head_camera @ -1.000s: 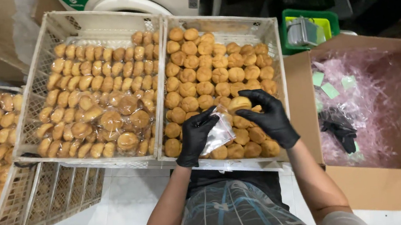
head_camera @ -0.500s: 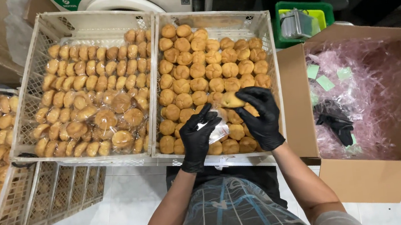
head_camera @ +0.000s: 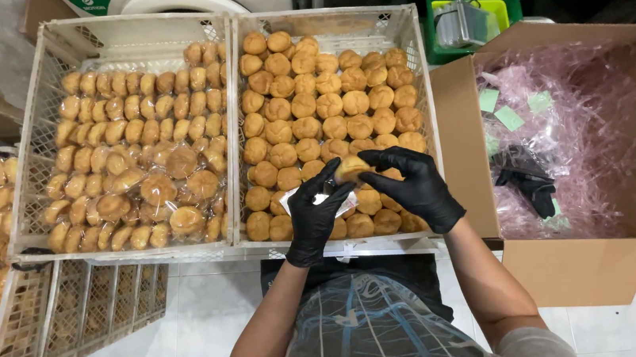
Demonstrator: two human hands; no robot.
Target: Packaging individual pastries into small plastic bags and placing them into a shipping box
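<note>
White crates (head_camera: 237,132) of golden buns stand on a tiled floor beside a cardboard box (head_camera: 576,269). Over the right crate, the right hand (head_camera: 415,187) pinches a bun (head_camera: 350,168) into the clear bag (head_camera: 328,199) that the left hand (head_camera: 314,215) grips. Half a second ago the bun sat higher; both hands now work lower, nearer the body.

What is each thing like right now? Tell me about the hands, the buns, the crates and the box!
Left hand: in a black glove, holding a clear bag.
Right hand: in a black glove, holding a bun.
Bun: lifted, at the bag's mouth.
Clear bag: crumpled between the hands.
Right crate: full of bare buns.
Left crate: full of bagged buns.
Cardboard box: open, pink plastic inside.
</note>
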